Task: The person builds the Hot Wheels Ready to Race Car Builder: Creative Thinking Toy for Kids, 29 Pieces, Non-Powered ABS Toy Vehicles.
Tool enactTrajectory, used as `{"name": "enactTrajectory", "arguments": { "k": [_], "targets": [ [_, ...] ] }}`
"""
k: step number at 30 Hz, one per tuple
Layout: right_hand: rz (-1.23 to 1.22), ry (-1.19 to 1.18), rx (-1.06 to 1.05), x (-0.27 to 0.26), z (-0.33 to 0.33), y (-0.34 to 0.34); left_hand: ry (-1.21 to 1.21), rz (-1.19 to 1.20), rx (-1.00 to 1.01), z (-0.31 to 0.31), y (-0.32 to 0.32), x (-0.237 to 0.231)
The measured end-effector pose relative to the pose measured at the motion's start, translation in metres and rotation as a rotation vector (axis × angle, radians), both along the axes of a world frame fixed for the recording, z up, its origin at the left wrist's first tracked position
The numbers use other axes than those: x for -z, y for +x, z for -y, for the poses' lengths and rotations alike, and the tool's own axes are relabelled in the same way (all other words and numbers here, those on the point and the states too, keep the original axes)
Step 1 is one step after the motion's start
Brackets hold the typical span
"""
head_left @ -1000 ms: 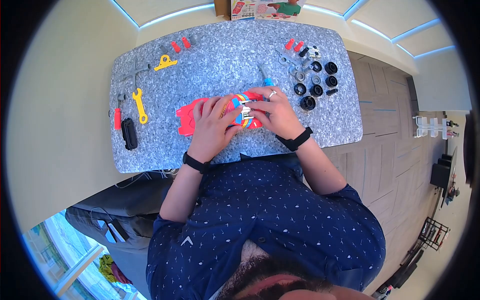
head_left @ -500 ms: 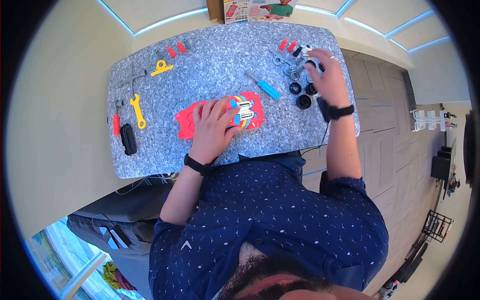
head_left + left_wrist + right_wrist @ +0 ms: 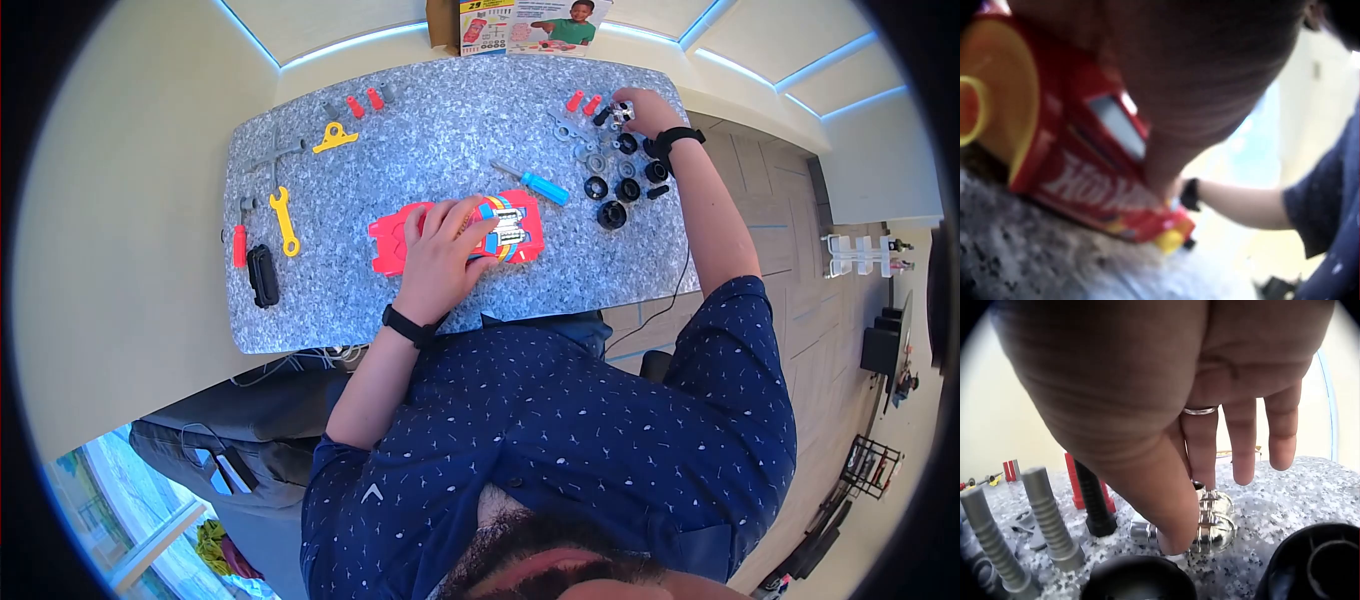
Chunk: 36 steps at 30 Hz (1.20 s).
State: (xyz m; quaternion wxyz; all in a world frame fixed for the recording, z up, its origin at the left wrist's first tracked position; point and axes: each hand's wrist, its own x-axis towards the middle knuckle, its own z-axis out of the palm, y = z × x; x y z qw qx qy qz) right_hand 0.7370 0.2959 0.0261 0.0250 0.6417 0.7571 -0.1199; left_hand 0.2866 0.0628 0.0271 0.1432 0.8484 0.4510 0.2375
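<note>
A red toy car (image 3: 532, 212) with blue and yellow stripes lies near the table's front edge, a chrome engine part showing on its top. My left hand (image 3: 433, 262) grips it from above, fingers spread over the body and thumb along the near side. In the left wrist view, the side of the car (image 3: 1097, 181) shows white lettering and a yellow round piece. At the far right, my right hand (image 3: 648, 112) pinches a small chrome engine piece (image 3: 1215, 526) between thumb and index finger, its other fingers extended. A blue-handled screwdriver (image 3: 545, 190) lies just beyond the car.
Several black wheels (image 3: 611, 215) and grey parts cluster below the right hand, with red bolts (image 3: 592, 104) beside them. On the left lie a yellow wrench (image 3: 284, 225), a grey cross-shaped tool (image 3: 290, 147), a red-handled tool (image 3: 239, 246) and a black part (image 3: 262, 277). A printed box (image 3: 550, 28) stands behind the table.
My right hand has left the car and moved to the far right parts, where it now pinches the chrome piece. The screwdriver came into full view. My left hand stays on the car.
</note>
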Motion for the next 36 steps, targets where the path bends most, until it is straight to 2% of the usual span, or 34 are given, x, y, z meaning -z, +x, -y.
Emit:
{"name": "enactTrajectory", "arguments": {
  "k": [4,7,10,12,14,16,18,20,22,24,25,26,29,32,33,36],
  "targets": [
    [0.036,0.052,-0.023,-0.001,0.005,-0.001,0.002,-0.014,0.009,0.0,-0.001,0.002],
    [-0.214,0.229,0.045,-0.021,0.02,0.002,-0.018,0.014,-0.008,-0.001,-0.001,0.0],
    [-0.413,0.315,0.056,-0.087,0.063,-0.05,-0.112,0.085,0.004,0.0,-0.004,-0.007],
    [-0.689,0.386,-0.068,-0.106,0.095,-0.088,-0.065,0.24,-0.007,0.001,-0.006,-0.011],
    [-1.016,0.328,-0.092,-0.115,0.136,-0.137,-0.044,0.381,-0.02,0.001,-0.011,-0.012],
    [-1.117,0.308,-0.131,-0.106,0.17,-0.178,-0.055,0.512,-0.042,0.008,-0.016,-0.013],
    [-1.328,0.138,0.048,-0.095,0.202,-0.22,-0.021,0.612,-0.036,0.019,-0.01,-0.033],
    [-1.33,-0.032,0.111,-0.08,0.222,-0.247,0.028,0.628,-0.029,0.025,-0.007,-0.041],
    [-1.293,-0.088,0.061,-0.056,0.235,-0.265,0.089,0.564,-0.01,0.029,-0.009,-0.042],
    [-1.225,-0.123,-0.003,-0.033,0.246,-0.276,-0.007,0.503,-0.085,0.034,-0.017,-0.036],
    [-1.354,-0.06,0.013,-0.031,0.251,-0.284,-0.066,0.491,-0.097,0.034,-0.022,-0.036],
    [-1.303,-0.065,-0.017,-0.032,0.25,-0.282,-0.129,0.479,-0.108,0.035,-0.029,-0.035],
    [-1.146,-0.074,-0.055,-0.051,0.245,-0.264,-0.071,0.434,-0.107,0.016,-0.05,-0.038],
    [-1.014,0.087,-0.084,-0.043,0.236,-0.244,-0.18,0.381,-0.141,0.001,-0.071,-0.023],
    [-0.892,0.073,-0.074,-0.048,0.236,-0.238,-0.153,0.341,-0.141,-0.002,-0.076,-0.014],
    [-0.82,0.123,-0.128,-0.024,0.235,-0.226,-0.191,0.301,-0.094,-0.008,-0.077,-0.013]
  ]
}}
